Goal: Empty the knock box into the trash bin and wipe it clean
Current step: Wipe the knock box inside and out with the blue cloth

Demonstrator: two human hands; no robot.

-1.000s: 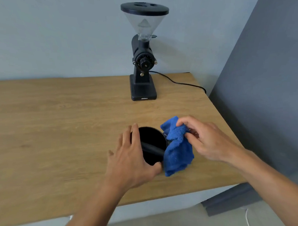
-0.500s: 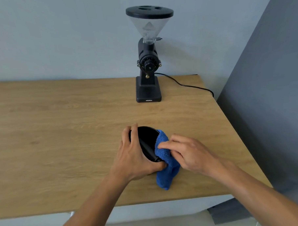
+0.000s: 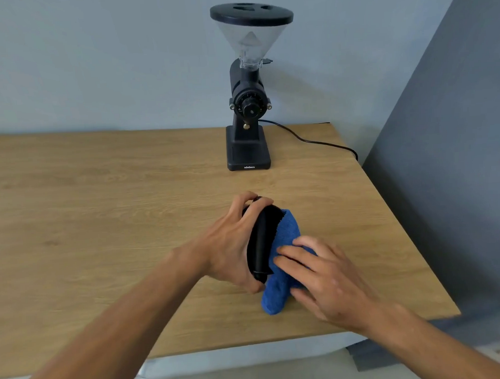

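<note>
The black round knock box (image 3: 263,240) is tipped onto its side on the wooden table (image 3: 101,213), its mouth facing right. My left hand (image 3: 231,244) grips it from the left, fingers over its top rim. A blue cloth (image 3: 285,236) is stuffed into the box's mouth and hangs down to the table. My right hand (image 3: 324,277) presses flat on the cloth, fingers pointing into the box. The inside of the box is hidden by the cloth. No trash bin is in view.
A black coffee grinder (image 3: 248,109) with a clear hopper stands at the back of the table, its cable (image 3: 312,140) running to the right edge. A grey wall (image 3: 456,151) rises just past the table's right edge. The front edge lies close below my hands.
The knock box has been tipped further onto its side. My right hand has pushed the blue cloth from beside the box into its mouth.
</note>
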